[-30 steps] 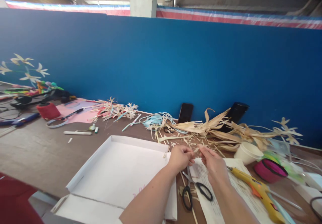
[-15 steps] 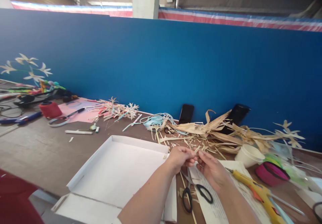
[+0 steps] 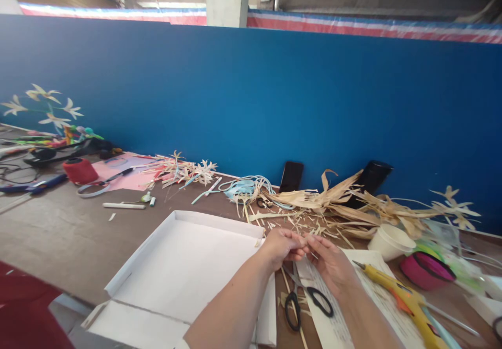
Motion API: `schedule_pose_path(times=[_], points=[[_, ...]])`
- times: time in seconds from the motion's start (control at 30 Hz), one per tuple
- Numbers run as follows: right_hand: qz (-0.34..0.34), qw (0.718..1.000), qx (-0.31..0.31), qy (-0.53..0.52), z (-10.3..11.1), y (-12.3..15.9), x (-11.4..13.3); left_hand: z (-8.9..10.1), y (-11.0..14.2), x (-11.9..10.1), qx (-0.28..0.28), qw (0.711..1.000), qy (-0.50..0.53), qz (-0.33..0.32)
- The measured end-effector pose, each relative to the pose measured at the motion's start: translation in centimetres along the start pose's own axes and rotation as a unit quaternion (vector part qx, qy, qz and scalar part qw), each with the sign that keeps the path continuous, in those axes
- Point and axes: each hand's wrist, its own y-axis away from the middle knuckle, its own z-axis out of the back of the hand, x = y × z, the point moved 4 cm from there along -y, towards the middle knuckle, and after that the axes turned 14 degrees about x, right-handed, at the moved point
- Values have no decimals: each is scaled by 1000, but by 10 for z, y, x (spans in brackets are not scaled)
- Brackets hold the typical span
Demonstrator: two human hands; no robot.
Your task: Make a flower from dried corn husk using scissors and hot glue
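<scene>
My left hand (image 3: 280, 247) and my right hand (image 3: 331, 263) meet fingertip to fingertip above the table, both pinched on a small strip of dried corn husk (image 3: 307, 241). The strip is tiny and mostly hidden by my fingers. Just below my hands lie black-handled scissors (image 3: 304, 299) on a printed paper sheet (image 3: 333, 323). A shallow white cardboard tray (image 3: 172, 270) sits to the left of my left forearm. Behind my hands spreads a pile of dried corn husks (image 3: 337, 205).
A yellow glue gun (image 3: 400, 297) lies at the right, with a white paper cup (image 3: 390, 242) and a pink bowl (image 3: 425, 270) beyond it. Two dark phones (image 3: 292, 176) lean on the blue partition (image 3: 251, 98). Husk flowers (image 3: 184, 171), a red spool (image 3: 80, 170) and pink paper lie at the left.
My right hand has slid slightly left and down, bringing its fingertips closer against the left hand's. The husk strip that stuck up between them is now tucked in the fingers.
</scene>
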Motion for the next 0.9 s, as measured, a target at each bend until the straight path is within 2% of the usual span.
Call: schedule_pose_path(times=[0.17, 0.4, 0.63, 0.73, 0.83, 0.9], points=[[-8, 1000, 27, 14, -3, 1, 0, -1, 0, 0, -10, 999, -33, 5], [22, 1000, -2, 7, 4, 0, -2, -4, -3, 1, -16, 993, -116, -25], [32, 999, -27, 18, 10, 0, 1, -10, 2, -3, 77, 990, -118, -20], [40, 996, -52, 52, 14, 1, 4, -8, 3, -2, 94, 987, -130, -3], [39, 993, -66, 86, 17, 2, 3, -4, 1, 1, 53, 979, -194, -13], [36, 991, -64, 111, 18, 1, 1, -3, 0, 1, 0, 954, -298, -42]])
